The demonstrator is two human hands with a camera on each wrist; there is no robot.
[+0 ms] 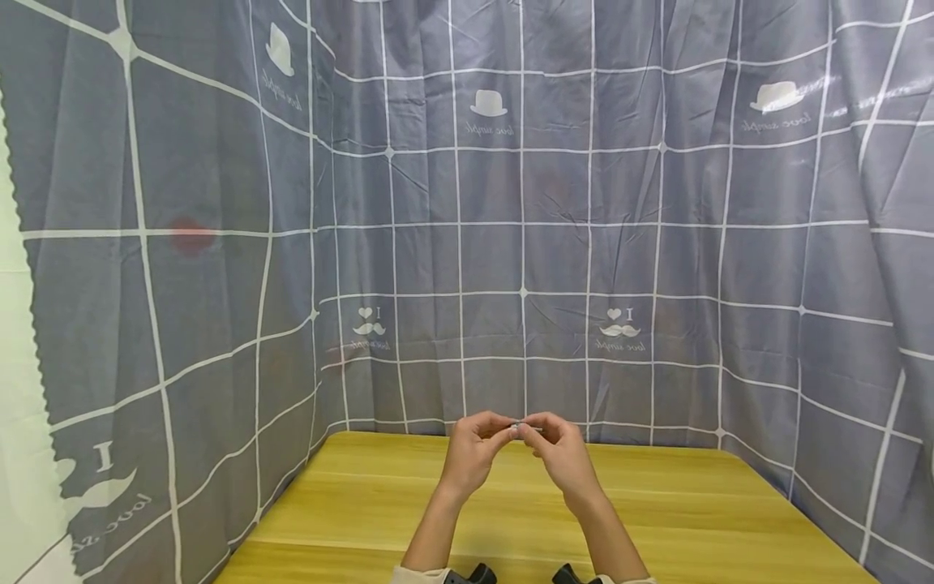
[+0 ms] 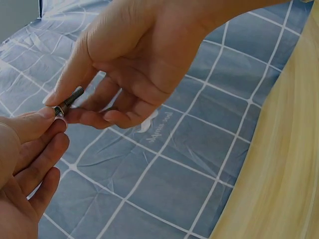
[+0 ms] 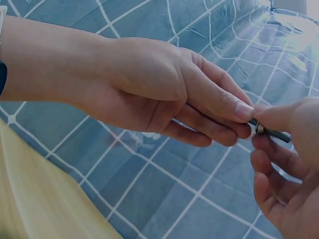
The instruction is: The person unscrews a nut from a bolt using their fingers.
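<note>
Above the far part of the table, the fingertips of my left hand [image 1: 469, 458] and right hand [image 1: 567, 462] meet around a small dark metal bolt [image 2: 76, 94]. In the left wrist view its threaded end points up toward my right palm. My left thumb and index finger pinch the other end, which they mostly cover. A shiny ring [image 3: 259, 128], a nut or a washer, sits around the bolt near the fingertips. My right thumb and index finger pinch the bolt by that ring. The other fingers of both hands curl loosely.
Beneath my hands lies a yellow wood-grain table [image 1: 365, 487]. A grey-blue curtain [image 1: 554, 259] with white grid lines hangs behind it and along both sides. At the far left edge is a pale wall [image 1: 18, 389]. Dark wrist devices [image 1: 481, 574] show at the bottom.
</note>
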